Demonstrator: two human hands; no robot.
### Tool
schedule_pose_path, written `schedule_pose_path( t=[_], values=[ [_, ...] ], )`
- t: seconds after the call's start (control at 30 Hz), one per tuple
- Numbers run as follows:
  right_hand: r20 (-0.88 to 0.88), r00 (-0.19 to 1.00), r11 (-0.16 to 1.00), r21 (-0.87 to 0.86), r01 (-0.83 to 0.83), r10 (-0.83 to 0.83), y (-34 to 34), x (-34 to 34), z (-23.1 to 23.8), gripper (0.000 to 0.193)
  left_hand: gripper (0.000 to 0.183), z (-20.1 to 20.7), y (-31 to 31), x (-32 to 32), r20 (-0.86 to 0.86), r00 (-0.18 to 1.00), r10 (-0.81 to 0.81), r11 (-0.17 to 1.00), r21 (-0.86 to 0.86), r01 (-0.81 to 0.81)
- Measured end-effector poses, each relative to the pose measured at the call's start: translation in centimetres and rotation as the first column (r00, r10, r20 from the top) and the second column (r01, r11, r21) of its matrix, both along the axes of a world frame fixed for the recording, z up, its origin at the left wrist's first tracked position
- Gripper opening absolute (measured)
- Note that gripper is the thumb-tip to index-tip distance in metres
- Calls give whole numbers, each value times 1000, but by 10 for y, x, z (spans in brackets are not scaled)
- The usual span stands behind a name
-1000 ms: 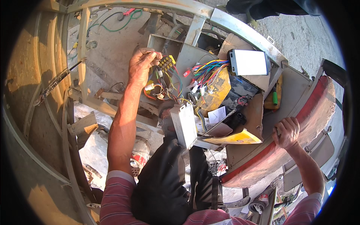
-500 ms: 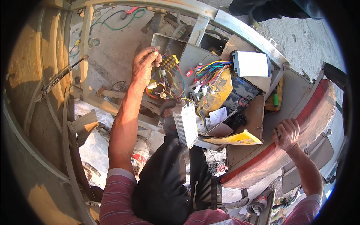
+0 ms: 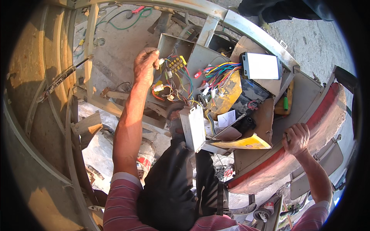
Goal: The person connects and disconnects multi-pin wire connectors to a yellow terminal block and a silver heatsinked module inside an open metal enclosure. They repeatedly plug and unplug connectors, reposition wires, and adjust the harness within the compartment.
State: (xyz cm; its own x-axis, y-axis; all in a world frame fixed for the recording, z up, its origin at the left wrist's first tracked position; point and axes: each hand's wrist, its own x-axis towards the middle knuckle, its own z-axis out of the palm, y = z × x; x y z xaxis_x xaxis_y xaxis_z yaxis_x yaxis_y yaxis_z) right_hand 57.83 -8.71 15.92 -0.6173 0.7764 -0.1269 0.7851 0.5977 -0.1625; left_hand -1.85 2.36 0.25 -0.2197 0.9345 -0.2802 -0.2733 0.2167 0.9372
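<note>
Handling wires (image 3: 183, 88) beyond the controller (image 3: 193, 129)

The left hand (image 3: 145, 66) has its fingers drawn together at a white plug (image 3: 161, 61); whether they grip it, I cannot tell. Plug and wires lie left of the controller's far end. Right of it, the right hand (image 3: 296, 139) curls its fingers over the red panel (image 3: 327, 103). Wire-sorting seems in hand, likely calling next for a firm pinch.

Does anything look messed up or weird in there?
Yes: coloured wires spill from the white-topped box in a messy tangle, with plugs that look unconnected. The red-and-pink panel by the right hand looks worn, because its outer edge is ragged.
</note>
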Motion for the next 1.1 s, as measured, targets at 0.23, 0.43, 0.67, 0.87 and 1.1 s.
schedule_pose_path(
  t=[0.23,0.43,0.67,0.87,1.1],
  values=[
    [-6,1000,1000,12,-3,4,0,0,-1,16,9,-1,-11,-21,214,977,13,1000,13,-16],
    [2,1000,1000,-5,3,-3,-1,1,0,16,9,-1,-26,-36,456,890,-4,992,113,-54],
    [-5,1000,1000,-2,2,-2,-1,2,-1,15,10,11,-51,-41,376,923,83,990,72,-118],
    [5,1000,1000,-3,6,-6,-3,3,-1,15,9,9,-61,-35,465,885,-30,990,135,-37],
    [2,1000,1000,3,-6,6,-2,2,-1,15,9,10,-64,-27,516,854,-73,993,114,17]
  ],
)
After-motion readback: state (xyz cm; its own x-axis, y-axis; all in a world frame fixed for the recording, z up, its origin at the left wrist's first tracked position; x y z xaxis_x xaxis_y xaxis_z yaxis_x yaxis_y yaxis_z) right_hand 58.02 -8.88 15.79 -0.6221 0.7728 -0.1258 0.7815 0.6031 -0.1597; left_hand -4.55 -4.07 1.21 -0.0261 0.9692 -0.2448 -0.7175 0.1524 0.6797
